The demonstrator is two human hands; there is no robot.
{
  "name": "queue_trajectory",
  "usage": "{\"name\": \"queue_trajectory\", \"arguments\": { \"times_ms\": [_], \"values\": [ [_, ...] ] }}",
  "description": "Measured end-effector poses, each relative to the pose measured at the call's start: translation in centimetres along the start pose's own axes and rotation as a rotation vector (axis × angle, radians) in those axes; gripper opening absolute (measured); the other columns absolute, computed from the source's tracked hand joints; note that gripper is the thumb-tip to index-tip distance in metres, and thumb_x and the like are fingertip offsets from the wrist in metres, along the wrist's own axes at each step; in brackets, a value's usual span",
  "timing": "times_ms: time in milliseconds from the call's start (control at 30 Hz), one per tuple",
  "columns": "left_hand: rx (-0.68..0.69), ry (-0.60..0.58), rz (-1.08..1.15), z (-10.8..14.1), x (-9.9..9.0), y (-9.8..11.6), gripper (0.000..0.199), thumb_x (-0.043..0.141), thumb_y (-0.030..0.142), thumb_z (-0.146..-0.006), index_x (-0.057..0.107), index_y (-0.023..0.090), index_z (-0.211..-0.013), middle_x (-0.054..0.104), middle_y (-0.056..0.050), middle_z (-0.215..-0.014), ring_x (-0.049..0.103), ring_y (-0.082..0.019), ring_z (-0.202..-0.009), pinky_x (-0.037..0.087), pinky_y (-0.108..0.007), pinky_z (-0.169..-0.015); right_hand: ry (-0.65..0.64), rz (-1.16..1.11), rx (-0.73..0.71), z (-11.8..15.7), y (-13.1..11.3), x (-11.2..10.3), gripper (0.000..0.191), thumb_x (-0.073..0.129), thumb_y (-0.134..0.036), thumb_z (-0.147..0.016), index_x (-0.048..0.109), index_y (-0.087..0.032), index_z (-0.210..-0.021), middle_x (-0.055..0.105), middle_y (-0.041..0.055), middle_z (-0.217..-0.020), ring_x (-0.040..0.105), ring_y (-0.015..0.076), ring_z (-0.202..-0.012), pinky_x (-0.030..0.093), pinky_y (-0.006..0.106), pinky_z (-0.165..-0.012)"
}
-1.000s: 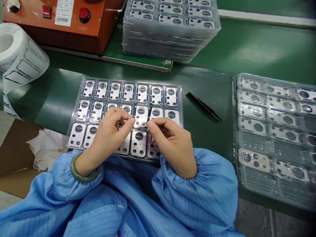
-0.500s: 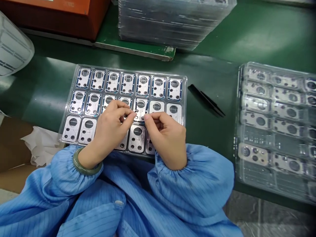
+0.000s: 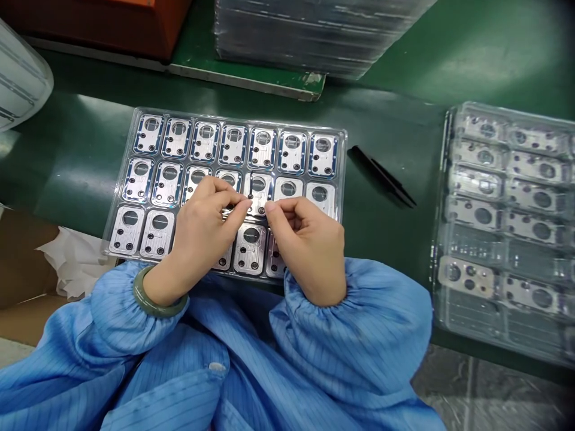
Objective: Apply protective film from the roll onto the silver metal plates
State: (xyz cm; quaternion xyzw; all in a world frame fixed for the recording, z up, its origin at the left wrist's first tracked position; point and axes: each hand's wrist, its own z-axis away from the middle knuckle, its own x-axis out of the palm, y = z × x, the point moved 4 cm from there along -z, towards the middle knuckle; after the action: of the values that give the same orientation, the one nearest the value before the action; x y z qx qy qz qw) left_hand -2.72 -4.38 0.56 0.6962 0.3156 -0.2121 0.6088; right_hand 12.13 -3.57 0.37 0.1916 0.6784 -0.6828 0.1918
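Note:
A clear plastic tray [image 3: 224, 117] holds rows of silver metal plates with round holes, and blue edging shows on the upper rows. My left hand [image 3: 202, 233] and my right hand [image 3: 308, 248] hover over its middle. Their fingertips pinch close together at the lower edge of a central metal plate [image 3: 258, 193]. Whether a thin film or other small piece lies between them is too small to tell. The hands hide several plates in the lower rows.
Black tweezers [image 3: 381, 176] lie on the green mat right of the tray. A second clear tray of metal plates [image 3: 503, 197] lies further right. A stack of trays [image 3: 305, 36] stands behind, beside an orange machine [image 3: 90, 18], with a label roll [image 3: 18, 75] at left.
The view has shifted, so the tray and tweezers sit higher in the frame. Both hands stay pinched over the same central plate.

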Motion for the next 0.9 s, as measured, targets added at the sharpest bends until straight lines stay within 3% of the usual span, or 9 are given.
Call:
{"name": "queue_trajectory", "arguments": {
  "times_ms": [900],
  "values": [
    [0.015,0.008,-0.028,-0.05,0.03,0.14,0.009,0.062,0.023,-0.082,0.070,0.018,-0.079,0.061,-0.003,-0.088,0.057,-0.014,-0.075,0.045,-0.028,-0.064,0.010,0.023,-0.013,0.00,-0.21,0.04,0.017,0.059,-0.026,-0.084,0.061,-0.019,-0.069,0.062,-0.0025,-0.059,0.056,0.0115,-0.052,0.042,0.026,-0.056]
  ]
}}
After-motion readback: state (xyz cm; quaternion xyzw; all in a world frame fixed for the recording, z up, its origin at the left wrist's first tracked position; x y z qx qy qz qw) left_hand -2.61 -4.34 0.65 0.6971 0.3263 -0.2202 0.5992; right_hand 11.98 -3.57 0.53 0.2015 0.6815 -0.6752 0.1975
